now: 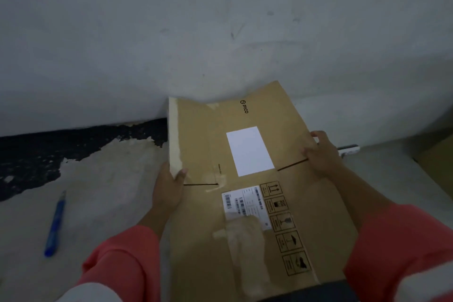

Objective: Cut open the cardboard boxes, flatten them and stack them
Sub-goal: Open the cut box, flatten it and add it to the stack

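A flattened brown cardboard box [203, 144] with a white label, a shipping sticker and strips of tape fills the middle of the head view, its far end near the wall. My left hand [169, 189] grips its left edge, thumb on top beside a slit between flaps. My right hand [321, 152] grips the right edge at the matching slit. A blue utility knife [55, 224] lies on the floor to the left, apart from both hands.
A pale wall [220, 32] rises just behind the box. The concrete floor has a dark patch [49, 152] at left. Another brown cardboard box [438, 154] shows at the right edge. A pale bar-shaped object [349, 149] lies behind my right hand.
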